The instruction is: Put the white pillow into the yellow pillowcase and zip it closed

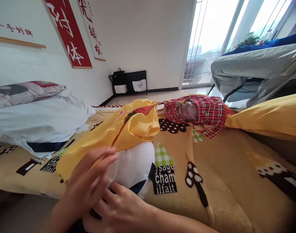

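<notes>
A white pillow [135,161] with dark blue trim lies in front of me on the bed. A yellow pillowcase [138,129] with a carrot print covers its far part, and the near end is bare. My right hand [119,207] is closed on the near end of the pillow, with fingers curled into the fabric by the dark trim. Over it, my left hand [89,181] is smeared by motion. Its fingertips are by the pillowcase's edge, and I cannot see whether they grip it.
The bed has a tan patterned blanket [223,174]. At left, a patterned pillow [29,92] rests on another white pillow [41,119]. Red plaid cloth [208,113] lies at the far side, beside yellow fabric [271,116]. A grey-covered table [254,64] stands beyond at right.
</notes>
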Motion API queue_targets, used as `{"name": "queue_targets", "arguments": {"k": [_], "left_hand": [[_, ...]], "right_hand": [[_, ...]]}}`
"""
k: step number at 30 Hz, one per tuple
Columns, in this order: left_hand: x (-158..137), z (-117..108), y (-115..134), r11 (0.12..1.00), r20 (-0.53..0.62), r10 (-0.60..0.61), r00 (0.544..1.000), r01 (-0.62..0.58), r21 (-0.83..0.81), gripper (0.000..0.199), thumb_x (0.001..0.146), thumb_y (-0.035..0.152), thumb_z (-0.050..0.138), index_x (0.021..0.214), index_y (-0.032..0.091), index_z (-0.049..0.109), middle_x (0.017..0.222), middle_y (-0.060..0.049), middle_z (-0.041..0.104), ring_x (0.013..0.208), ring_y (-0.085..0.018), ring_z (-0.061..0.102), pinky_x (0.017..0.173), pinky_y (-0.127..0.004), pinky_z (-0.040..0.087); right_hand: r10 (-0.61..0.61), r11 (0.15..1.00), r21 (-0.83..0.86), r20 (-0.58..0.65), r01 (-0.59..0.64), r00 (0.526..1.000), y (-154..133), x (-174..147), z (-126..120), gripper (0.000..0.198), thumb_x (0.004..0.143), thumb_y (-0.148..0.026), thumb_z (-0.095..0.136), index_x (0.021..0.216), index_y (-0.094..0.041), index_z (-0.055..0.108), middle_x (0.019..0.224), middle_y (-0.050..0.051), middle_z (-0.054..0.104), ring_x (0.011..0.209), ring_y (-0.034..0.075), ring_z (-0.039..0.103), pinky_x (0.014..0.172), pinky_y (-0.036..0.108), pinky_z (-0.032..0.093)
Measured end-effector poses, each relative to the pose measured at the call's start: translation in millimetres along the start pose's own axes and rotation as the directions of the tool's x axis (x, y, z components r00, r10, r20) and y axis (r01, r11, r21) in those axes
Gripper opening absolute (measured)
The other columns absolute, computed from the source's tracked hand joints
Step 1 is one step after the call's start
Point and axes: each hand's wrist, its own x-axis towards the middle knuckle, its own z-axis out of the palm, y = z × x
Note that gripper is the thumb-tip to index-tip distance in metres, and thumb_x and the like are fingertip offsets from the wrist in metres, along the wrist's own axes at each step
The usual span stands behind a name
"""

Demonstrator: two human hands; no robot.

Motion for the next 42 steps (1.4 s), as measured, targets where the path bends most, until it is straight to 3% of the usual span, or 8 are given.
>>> {"name": "queue_targets", "arguments": {"k": [5,10,16,21,24,28,34,42], "left_hand": [[54.0,49.4,-28.2,0.986,0.288,0.005,0.958,-0.053,0.160,0.055,0.089,0.034,0.054,0.142,0.028,0.039,0.149,-0.015,0.035,0.132,-0.034,0.040,0.097,-0.051,0.043],[58.0,53.8,-51.6,0.962,0.010,-0.271,0.962,0.272,-0.029,0.017,0.088,0.034,0.055,0.083,0.018,0.060,0.081,-0.003,0.059,0.074,-0.017,0.056,0.068,-0.029,0.046],[51.8,23.3,-80.1,0.710,-0.116,-0.653,0.749,0.551,-0.440,0.043,0.080,0.040,0.065,0.056,0.019,0.037,0.055,0.005,0.027,0.051,-0.008,0.027,0.045,-0.024,0.023],[50.2,8.7,-84.1,0.808,-0.296,-0.573,0.764,0.465,-0.362,0.032,0.081,0.033,0.066,0.060,0.019,0.045,0.057,0.005,0.037,0.052,-0.009,0.035,0.048,-0.023,0.032],[37.8,3.6,-64.1,0.981,-0.425,-0.192,0.884,0.163,-0.104,0.014,0.081,0.020,0.064,0.093,0.022,0.058,0.090,-0.003,0.061,0.086,-0.016,0.058,0.077,-0.030,0.050],[12.5,4.7,-44.1,0.949,0.028,0.299,0.954,-0.301,0.100,0.029,0.085,0.010,0.053,0.111,0.022,0.059,0.108,-0.007,0.064,0.106,-0.018,0.058,0.096,-0.033,0.047],[5.0,25.0,-66.1,0.992,0.471,-0.108,0.876,0.125,-0.004,0.039,0.095,0.039,0.043,0.129,0.023,0.053,0.139,-0.007,0.052,0.130,-0.022,0.046,0.107,-0.038,0.041],[14.5,37.1,-67.2,0.970,0.460,-0.169,0.872,0.231,-0.082,0.037,0.097,0.025,0.033,0.118,0.022,0.063,0.127,-0.005,0.060,0.120,-0.019,0.052,0.107,-0.038,0.040]], "right_hand": [[0.009,1.000,0.022,0.011,-0.010,1.000,-20.2,-2.1,8.5,0.015,0.090,-0.020,0.047,0.099,-0.018,0.059,0.062,-0.004,0.044,0.059,0.012,0.044,0.048,0.027,0.032],[0.021,0.999,-0.032,0.023,-0.021,0.999,-29.8,-6.5,16.1,0.017,0.093,-0.025,0.049,0.107,-0.025,0.058,0.056,-0.007,0.044,0.051,0.009,0.042,0.044,0.022,0.032],[0.061,0.992,-0.098,-0.191,-0.080,0.980,-14.7,-40.9,-14.2,0.032,0.095,-0.035,0.050,0.127,-0.034,0.051,0.095,-0.006,0.069,0.091,0.009,0.062,0.087,0.024,0.046],[0.134,0.979,-0.146,-0.068,-0.143,0.989,23.4,-42.5,-53.4,0.038,0.091,-0.042,0.048,0.122,-0.023,0.061,0.127,0.001,0.064,0.132,0.017,0.043,0.115,0.035,0.019],[0.127,0.982,-0.141,-0.004,-0.126,0.992,32.4,-36.4,-52.0,0.047,0.088,-0.053,0.048,0.120,-0.022,0.062,0.132,0.003,0.060,0.137,0.018,0.038,0.118,0.038,0.012],[0.101,0.985,-0.134,-0.056,-0.107,0.993,28.8,-43.5,-40.3,0.051,0.090,-0.053,0.042,0.119,-0.017,0.064,0.131,0.005,0.061,0.135,0.022,0.040,0.117,0.040,0.015],[0.041,0.988,-0.148,-0.044,-0.047,0.998,24.7,-54.6,-39.2,0.053,0.097,-0.054,0.031,0.123,-0.021,0.063,0.130,0.000,0.062,0.132,0.021,0.045,0.117,0.040,0.020],[0.076,0.978,-0.187,-0.091,-0.092,0.993,21.9,-52.6,-40.4,0.050,0.098,-0.046,0.029,0.116,-0.019,0.067,0.123,0.003,0.066,0.127,0.024,0.050,0.113,0.040,0.027]]}}
